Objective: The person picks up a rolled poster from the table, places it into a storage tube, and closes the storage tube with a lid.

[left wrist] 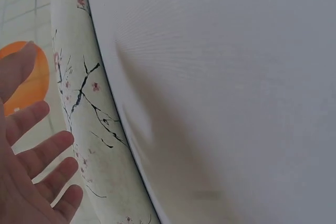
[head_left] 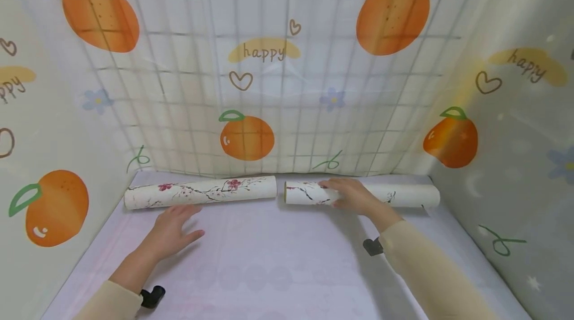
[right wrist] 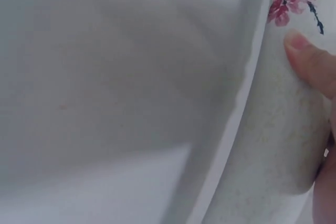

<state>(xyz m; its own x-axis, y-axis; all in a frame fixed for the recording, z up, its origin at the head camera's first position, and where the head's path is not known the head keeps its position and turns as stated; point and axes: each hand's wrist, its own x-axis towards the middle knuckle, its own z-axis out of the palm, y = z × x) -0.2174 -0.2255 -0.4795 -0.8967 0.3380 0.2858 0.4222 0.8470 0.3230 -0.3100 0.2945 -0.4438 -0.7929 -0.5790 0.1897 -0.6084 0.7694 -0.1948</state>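
Note:
Two white wallpaper rolls printed with dark branches and pink blossoms lie end to end along the back of the table. My right hand (head_left: 352, 194) grips the right roll (head_left: 410, 195) near its middle. In the right wrist view the thumb (right wrist: 310, 59) presses on its printed surface below a pink flower, while the other fingers are mostly hidden. My left hand (head_left: 169, 234) is just in front of the left roll (head_left: 237, 188), fingers spread and holding nothing. The left wrist view shows its fingers (left wrist: 47, 153) beside the left roll (left wrist: 86, 103).
A pale cloth covers the table (head_left: 251, 260). Behind it rises a curtain (head_left: 188, 85) printed with oranges over a wire grid, and similar printed sheets stand at the left and right sides. Black wrist devices show at the left sleeve (head_left: 107, 302) and right sleeve (head_left: 421, 260).

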